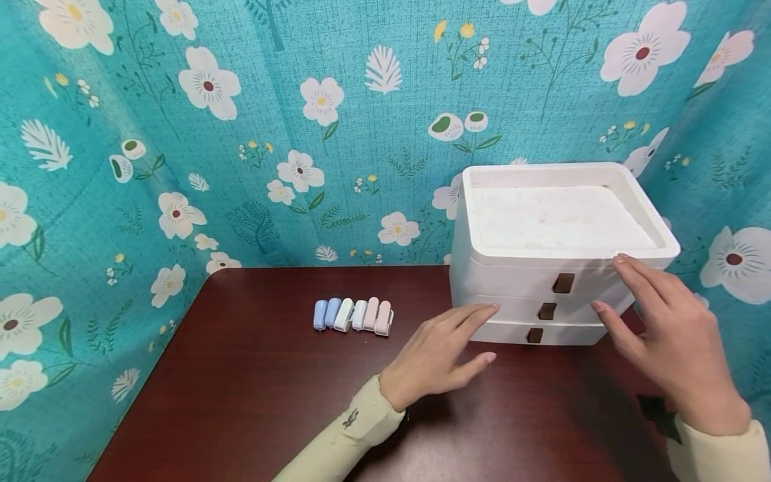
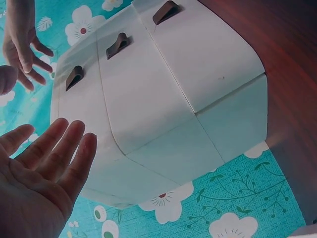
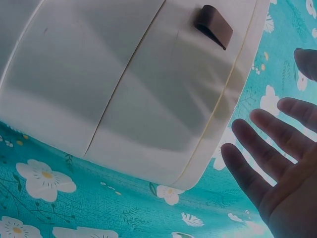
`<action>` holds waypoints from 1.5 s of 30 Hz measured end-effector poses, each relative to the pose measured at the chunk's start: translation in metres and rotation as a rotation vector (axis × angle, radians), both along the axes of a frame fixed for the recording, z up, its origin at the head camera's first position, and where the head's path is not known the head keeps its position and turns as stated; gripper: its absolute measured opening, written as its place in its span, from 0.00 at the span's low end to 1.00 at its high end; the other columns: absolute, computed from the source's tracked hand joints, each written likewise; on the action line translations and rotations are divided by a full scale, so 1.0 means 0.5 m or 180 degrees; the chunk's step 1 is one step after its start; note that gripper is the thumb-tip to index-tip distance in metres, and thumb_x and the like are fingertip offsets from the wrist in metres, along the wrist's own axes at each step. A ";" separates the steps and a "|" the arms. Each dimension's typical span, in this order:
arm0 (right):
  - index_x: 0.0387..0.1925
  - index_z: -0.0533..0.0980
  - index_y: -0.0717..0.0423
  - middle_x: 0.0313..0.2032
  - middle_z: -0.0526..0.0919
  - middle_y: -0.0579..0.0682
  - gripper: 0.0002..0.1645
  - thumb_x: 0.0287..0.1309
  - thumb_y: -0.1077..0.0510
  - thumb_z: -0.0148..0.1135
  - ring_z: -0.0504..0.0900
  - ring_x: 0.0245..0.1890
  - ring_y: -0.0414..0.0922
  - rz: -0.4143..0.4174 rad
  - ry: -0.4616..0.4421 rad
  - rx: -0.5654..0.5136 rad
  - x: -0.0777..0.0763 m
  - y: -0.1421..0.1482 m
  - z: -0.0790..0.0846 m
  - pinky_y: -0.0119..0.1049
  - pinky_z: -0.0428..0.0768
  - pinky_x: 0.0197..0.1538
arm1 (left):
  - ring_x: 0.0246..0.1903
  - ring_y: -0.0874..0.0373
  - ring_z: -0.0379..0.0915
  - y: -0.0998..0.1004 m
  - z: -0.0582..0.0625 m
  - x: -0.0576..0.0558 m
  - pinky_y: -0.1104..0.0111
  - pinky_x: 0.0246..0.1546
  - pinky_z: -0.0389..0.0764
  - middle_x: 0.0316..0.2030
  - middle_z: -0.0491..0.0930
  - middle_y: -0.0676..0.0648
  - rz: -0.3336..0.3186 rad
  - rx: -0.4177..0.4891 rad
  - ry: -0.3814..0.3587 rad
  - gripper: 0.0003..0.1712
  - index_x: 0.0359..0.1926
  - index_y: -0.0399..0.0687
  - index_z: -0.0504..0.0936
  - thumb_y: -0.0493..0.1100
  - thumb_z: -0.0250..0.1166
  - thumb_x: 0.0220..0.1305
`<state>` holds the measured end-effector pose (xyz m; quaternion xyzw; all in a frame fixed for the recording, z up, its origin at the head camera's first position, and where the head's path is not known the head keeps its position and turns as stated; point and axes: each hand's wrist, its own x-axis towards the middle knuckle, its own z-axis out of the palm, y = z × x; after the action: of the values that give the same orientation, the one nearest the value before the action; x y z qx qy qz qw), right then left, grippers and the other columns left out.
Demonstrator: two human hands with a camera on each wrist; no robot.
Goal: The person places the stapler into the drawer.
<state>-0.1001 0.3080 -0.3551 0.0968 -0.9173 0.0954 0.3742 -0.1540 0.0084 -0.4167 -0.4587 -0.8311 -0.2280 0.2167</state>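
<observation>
A white drawer box (image 1: 512, 310) with three drawers and brown pull tabs (image 1: 563, 283) stands at the back right of the table. Its top is a shallow tray with a raised rim. My left hand (image 1: 436, 351) is at the box's front left, fingers extended and holding nothing; the left wrist view shows the palm (image 2: 37, 193) beside the drawer fronts. My right hand (image 1: 674, 328) is near the front right corner, fingertips close to the top rim. In the right wrist view its spread fingers (image 3: 262, 151) hold nothing.
Several small clip-like pieces (image 1: 359, 314) in blue, white and pink lie in a row on the dark red-brown table (image 1: 259, 375), left of the box. A teal floral curtain (image 1: 253, 167) hangs behind and along both sides.
</observation>
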 end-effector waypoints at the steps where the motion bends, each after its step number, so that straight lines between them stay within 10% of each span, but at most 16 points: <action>1: 0.70 0.65 0.49 0.64 0.72 0.63 0.50 0.59 0.21 0.36 0.75 0.58 0.65 0.0010 0.0012 -0.0006 -0.001 0.001 0.001 0.66 0.70 0.59 | 0.61 0.64 0.71 0.002 0.000 0.000 0.72 0.60 0.74 0.65 0.70 0.55 0.0005 0.0002 -0.0001 0.39 0.74 0.60 0.56 0.59 0.56 0.66; 45: 0.70 0.63 0.50 0.67 0.70 0.61 0.48 0.60 0.24 0.44 0.70 0.64 0.64 -0.0223 0.0297 -0.0331 -0.025 0.061 0.025 0.60 0.64 0.67 | 0.60 0.66 0.72 0.066 -0.001 -0.002 0.73 0.59 0.74 0.64 0.71 0.57 -0.0040 0.0156 -0.0288 0.38 0.73 0.59 0.58 0.59 0.57 0.65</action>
<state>-0.1127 0.3383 -0.3426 0.0494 -0.8955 0.1252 0.4242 -0.1548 0.0415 -0.4174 -0.4477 -0.8313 -0.2702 0.1886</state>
